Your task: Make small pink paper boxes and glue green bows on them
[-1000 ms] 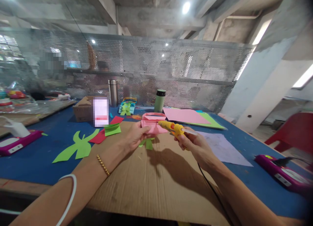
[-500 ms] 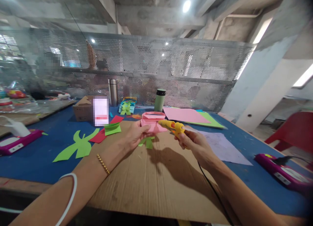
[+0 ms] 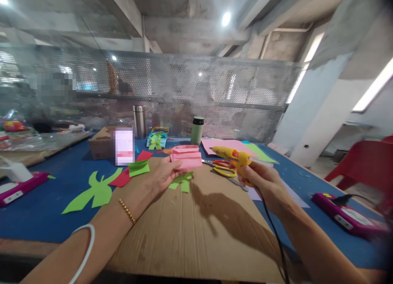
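Note:
My left hand (image 3: 167, 172) pinches a small pink folded paper bag (image 3: 187, 159) with a looped handle, held above the cardboard sheet (image 3: 184, 235). In my right hand (image 3: 258, 177) is a yellow hot glue gun (image 3: 231, 155), its nozzle pointing left, apart from the pink bag. A black cord runs down from the gun's grip. Below the bag lies a green paper bow piece (image 3: 184, 182). Scissors (image 3: 224, 169) with red and yellow handles rest on the cardboard beneath the glue gun, partly covered by it.
Green paper cutouts (image 3: 92, 191) and red paper (image 3: 119, 176) lie at left, near a cardboard box (image 3: 100, 142). A steel flask (image 3: 139, 122), a blue paper bag with green bow (image 3: 157, 139) and a green bottle (image 3: 197, 130) stand behind. Purple power strips (image 3: 346, 216) sit at both sides.
My right hand has drawn the glue gun away to the right from the pink bag, uncovering the scissors. My left hand still holds the bag, and the view has shifted slightly.

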Demonstrator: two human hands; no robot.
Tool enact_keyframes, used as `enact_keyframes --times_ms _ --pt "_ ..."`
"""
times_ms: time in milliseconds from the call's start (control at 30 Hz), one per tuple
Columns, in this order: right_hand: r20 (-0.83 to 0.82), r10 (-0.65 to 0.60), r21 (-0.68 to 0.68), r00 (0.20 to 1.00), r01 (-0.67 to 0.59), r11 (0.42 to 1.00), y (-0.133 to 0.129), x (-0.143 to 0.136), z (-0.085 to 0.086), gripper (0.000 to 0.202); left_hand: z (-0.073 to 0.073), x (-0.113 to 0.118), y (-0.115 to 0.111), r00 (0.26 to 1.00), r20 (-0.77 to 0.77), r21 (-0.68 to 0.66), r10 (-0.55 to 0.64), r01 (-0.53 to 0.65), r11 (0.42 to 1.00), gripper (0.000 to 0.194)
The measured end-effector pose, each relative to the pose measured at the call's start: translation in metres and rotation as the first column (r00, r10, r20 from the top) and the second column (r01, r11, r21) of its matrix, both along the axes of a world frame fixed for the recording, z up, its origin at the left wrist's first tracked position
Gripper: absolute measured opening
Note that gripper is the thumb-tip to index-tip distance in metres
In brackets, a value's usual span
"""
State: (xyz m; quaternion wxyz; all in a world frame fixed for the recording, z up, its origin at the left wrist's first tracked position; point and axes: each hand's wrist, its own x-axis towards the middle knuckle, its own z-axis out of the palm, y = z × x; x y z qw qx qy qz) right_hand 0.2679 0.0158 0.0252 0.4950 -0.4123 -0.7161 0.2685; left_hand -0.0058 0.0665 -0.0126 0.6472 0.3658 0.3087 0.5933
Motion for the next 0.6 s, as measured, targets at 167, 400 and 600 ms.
enact_keyframes --times_ms 167,400,600 --pt "0.356 -0.319 0.155 0.878 0.281 0.947 0.013 0.092 -0.016 0.057 -0.004 0.001 0.001 1.000 -0.017 -0.008 -0.023 0.023 1.000 0.025" --pt "0.606 -0.521 0.310 0.602 0.425 0.851 0.042 0.178 -0.051 0.073 -0.005 0.007 -0.003 0.997 -0.048 0.013 -0.060 0.060 0.998 0.027" --pt "0.499 -0.422 0.533 0.757 0.116 0.838 0.050 0.055 0.014 0.052 -0.004 0.008 -0.005 0.985 -0.080 0.059 -0.152 0.157 0.986 0.020"
